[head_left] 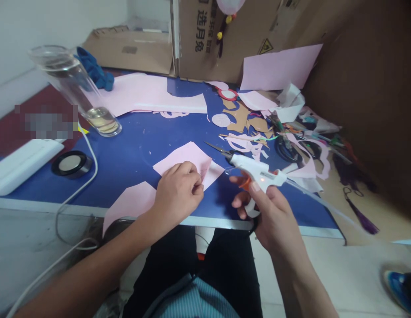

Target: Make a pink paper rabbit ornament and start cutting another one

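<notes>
Near the front edge of the blue table lies a folded pink paper (182, 154). My left hand (179, 190) is on it, its fingers closed on a raised flap of the paper. To the right, my right hand (267, 205) is wrapped round a white glue gun (252, 167) with an orange trigger and a clear glue stick out of its back. The gun's nozzle points left, just above the right corner of the folded paper. Another pink sheet (131, 203) lies to the left, partly behind my left forearm and over the table edge.
A glass of liquid (101, 117), a black tape roll (72, 164), a white power strip (26, 163) and its cable stand left. Pink sheets (149, 92) lie at the back. Scissors (218, 149), paper scraps and a purple tassel (363, 216) are right. Cardboard (208, 57) walls the rear.
</notes>
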